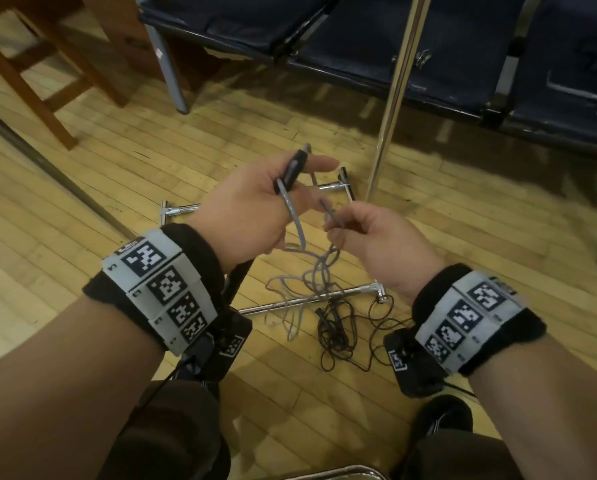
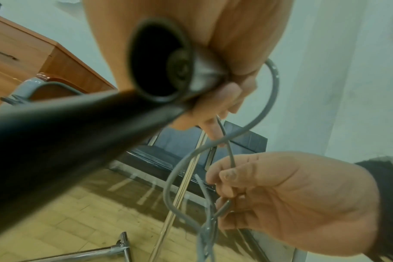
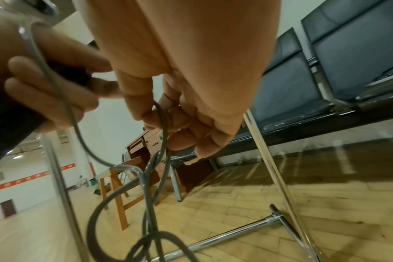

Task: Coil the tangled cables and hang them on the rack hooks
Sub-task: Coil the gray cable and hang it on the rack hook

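A grey cable [image 1: 299, 233] hangs between my two hands and drops into a loose tangle [image 1: 307, 285] on the wooden floor. My left hand [image 1: 279, 202] grips the cable's black handle-like end piece [image 1: 295, 168], with the thumb stretched out above it. My right hand [image 1: 338, 226] pinches a strand of the same cable a little lower and to the right. In the left wrist view the right hand [image 2: 280, 195] holds the grey strand [image 2: 231, 159] between thumb and fingers. A thin black cable [image 1: 338, 337] lies tangled on the floor by the chrome rack base [image 1: 283, 304].
The rack's chrome upright pole [image 1: 390, 98] rises just beyond my hands, and its foot bars [image 1: 183, 209] lie on the floor. Dark padded bench seats [image 1: 428, 46] stand behind it. Wooden furniture legs [image 1: 48, 81] are at the far left. My knees are at the bottom.
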Demonstrator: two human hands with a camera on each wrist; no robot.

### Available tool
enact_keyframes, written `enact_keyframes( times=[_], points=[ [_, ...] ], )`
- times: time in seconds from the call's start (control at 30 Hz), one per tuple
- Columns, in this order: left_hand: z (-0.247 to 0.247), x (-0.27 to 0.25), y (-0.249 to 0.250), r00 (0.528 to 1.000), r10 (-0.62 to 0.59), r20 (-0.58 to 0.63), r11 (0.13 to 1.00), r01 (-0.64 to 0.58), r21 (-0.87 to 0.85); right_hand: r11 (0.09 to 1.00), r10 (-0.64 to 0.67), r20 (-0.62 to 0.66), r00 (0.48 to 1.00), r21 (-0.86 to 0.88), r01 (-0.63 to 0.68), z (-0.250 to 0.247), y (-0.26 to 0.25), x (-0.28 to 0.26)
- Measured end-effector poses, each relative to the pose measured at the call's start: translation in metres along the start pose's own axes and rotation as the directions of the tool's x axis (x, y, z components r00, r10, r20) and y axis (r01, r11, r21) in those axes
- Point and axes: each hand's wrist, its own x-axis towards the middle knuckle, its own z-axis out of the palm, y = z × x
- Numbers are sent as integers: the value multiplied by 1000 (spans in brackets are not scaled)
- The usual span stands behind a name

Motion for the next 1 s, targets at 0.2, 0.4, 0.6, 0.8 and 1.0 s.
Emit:
enact_keyframes(
  times=[0.2, 0.4, 0.6, 0.8, 1.0],
  points=[
    [-13, 2, 1, 992, -7, -122, 938, -36, -344, 983, 71, 152, 986, -181, -43, -6, 8, -2],
    [-25, 5, 12, 996, 0, -89, 626, -70, -777, 672, 426, 275, 862, -734, -98, 11, 25, 1],
    [-22, 3, 17, 997, -33, -71, 592, -38, -805, 937, 87, 212, 973, -349, -8, 3, 6, 2],
    [-11, 3, 21, 999, -41, -11, 585, 15, -811, 995, -78, 314, 946, 81, 55, 19, -11, -6],
    [-21, 5, 16, 991, -44, -127, 523, -85, -848, 948, 205, 330, 921, -302, -103, 21, 5, -8]
  ],
)
